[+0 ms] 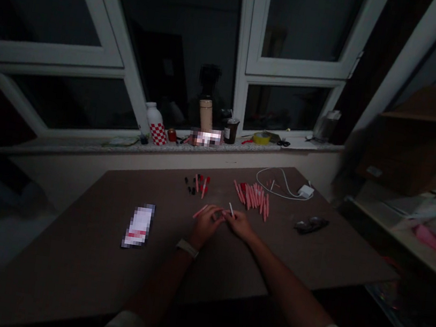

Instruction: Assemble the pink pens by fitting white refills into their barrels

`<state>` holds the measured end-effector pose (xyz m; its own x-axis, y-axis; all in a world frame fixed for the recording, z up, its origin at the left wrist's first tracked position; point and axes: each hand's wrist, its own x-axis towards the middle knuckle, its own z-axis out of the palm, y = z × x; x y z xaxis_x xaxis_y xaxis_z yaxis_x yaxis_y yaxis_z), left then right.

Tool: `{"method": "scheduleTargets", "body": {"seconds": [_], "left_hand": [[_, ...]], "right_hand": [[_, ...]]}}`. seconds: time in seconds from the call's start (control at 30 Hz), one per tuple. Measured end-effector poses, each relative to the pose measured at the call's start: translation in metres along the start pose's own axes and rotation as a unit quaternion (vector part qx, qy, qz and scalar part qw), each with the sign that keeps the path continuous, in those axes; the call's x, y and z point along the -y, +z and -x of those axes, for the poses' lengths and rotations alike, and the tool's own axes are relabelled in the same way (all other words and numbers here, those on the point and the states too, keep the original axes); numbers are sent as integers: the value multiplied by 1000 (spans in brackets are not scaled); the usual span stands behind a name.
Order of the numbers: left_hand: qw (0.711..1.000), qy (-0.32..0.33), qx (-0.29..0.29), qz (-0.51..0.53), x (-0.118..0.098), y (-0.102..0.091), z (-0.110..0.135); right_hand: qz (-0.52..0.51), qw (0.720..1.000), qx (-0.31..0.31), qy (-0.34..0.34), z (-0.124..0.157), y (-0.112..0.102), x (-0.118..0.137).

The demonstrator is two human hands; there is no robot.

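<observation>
Over the middle of the brown table, my two hands are close together, fingertips nearly meeting. My left hand, with a pale band on its wrist, is closed around a slim pink pen-like tube. A thin white stick rises from the closed fingers of my right hand. Whether something small lies between the fingertips, I cannot tell. Beyond my right hand lies a row of several pink pen-like tubes. Farther off to the left are small black pieces and red pieces, with pink tubes among them.
A phone lies at the left, and eyeglasses at the right. Behind them is a white charger with a looped cable. Bottles, a cup and yellow tape stand along the windowsill. A cardboard box is at the right.
</observation>
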<state>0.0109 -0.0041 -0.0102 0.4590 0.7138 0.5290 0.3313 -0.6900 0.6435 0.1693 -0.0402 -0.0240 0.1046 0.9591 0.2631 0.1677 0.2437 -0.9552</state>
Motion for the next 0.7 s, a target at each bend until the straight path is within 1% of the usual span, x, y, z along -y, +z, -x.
{"method": "scheduleTargets", "body": {"seconds": [0.23,0.37,0.57,0.7], "left_hand": [[999,31,19,-7,8,1,0],[999,39,31,-11,13,1,-2],[999,28,33,-1,13,1,-3],[1000,5,7,-3,12,1,-3]], "right_hand": [[26,999,-21,-7,0,-2,-7],[34,999,-16,-7,-2,-3,-11],[36,999,8,-7,-2,-4,-7],[21,1000,13,3,-2,-6,-7]]}}
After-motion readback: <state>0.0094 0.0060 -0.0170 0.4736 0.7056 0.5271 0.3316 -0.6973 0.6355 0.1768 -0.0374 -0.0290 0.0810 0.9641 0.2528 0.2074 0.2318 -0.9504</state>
